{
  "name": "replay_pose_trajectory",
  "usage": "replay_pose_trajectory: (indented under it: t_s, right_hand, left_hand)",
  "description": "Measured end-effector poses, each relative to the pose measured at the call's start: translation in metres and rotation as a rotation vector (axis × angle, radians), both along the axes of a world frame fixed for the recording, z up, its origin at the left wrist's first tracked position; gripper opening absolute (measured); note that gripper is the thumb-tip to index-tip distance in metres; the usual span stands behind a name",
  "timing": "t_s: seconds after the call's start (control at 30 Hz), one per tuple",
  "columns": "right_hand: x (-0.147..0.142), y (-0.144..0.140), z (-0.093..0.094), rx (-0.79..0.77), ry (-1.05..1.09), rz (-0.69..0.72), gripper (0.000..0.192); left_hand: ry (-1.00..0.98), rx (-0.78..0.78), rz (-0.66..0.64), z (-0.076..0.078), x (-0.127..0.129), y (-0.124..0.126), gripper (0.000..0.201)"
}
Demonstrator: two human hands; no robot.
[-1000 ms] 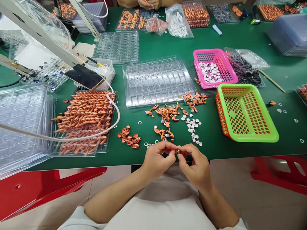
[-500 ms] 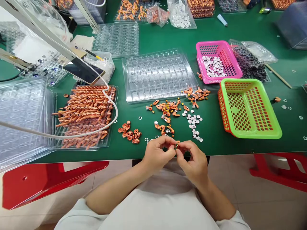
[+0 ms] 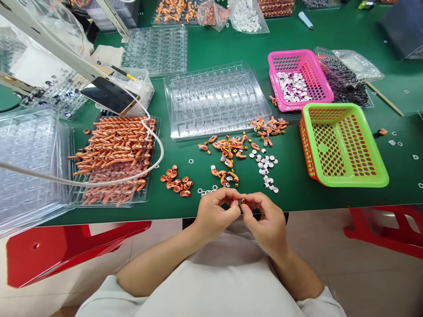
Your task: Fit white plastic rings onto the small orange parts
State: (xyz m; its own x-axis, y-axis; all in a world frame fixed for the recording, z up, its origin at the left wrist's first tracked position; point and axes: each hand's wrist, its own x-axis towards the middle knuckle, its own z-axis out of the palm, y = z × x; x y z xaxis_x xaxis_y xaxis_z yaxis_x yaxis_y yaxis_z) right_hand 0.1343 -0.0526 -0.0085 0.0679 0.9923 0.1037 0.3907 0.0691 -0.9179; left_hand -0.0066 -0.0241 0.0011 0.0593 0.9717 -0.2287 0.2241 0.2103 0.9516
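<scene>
Pinching small part point(image 3: 242, 201), both hands point(image 3: 243, 213)

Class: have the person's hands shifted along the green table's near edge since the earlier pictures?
No. Both hands stay at the green table's near edge, pinching one small orange part.

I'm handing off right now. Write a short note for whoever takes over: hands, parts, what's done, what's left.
Left hand and right hand pinch one small part between their fingertips at the table's near edge.
Loose orange pieces and white discs lie just beyond the hands.
Clear tray and green basket look empty: nothing finished is visible.
Left: the piles are unworked.
</scene>
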Motion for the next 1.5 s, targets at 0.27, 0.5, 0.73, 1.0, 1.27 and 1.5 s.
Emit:
replay_pose_trajectory:
  t_s: [0.27,0.5,0.73,1.0,1.27,1.5]
  right_hand:
    - [-0.002,-0.002,-0.009,0.025,0.057,-0.026,0.013]
    - [-0.001,-0.002,-0.012,0.048,0.075,-0.008,0.015]
    - [0.000,0.001,-0.009,0.164,0.007,0.060,0.019]
    - [0.004,0.000,-0.012,0.103,0.010,0.026,0.018]
    - [0.010,0.000,-0.013,-0.050,0.187,0.047,0.017]
    - [0.019,0.006,-0.013,-0.132,0.469,0.170,0.014]
  left_hand:
    - [-0.008,0.013,0.009,0.000,0.003,0.001,0.017]
    - [-0.039,0.004,-0.004,-0.002,0.003,0.002,0.018]
    - [-0.010,0.057,-0.011,-0.004,0.002,0.002,0.019]
    - [-0.029,0.156,-0.131,-0.005,-0.004,0.001,0.023]
    - [-0.048,0.183,-0.164,-0.009,-0.011,0.002,0.021]
    - [-0.238,0.185,-0.171,-0.013,-0.015,0.007,0.018]
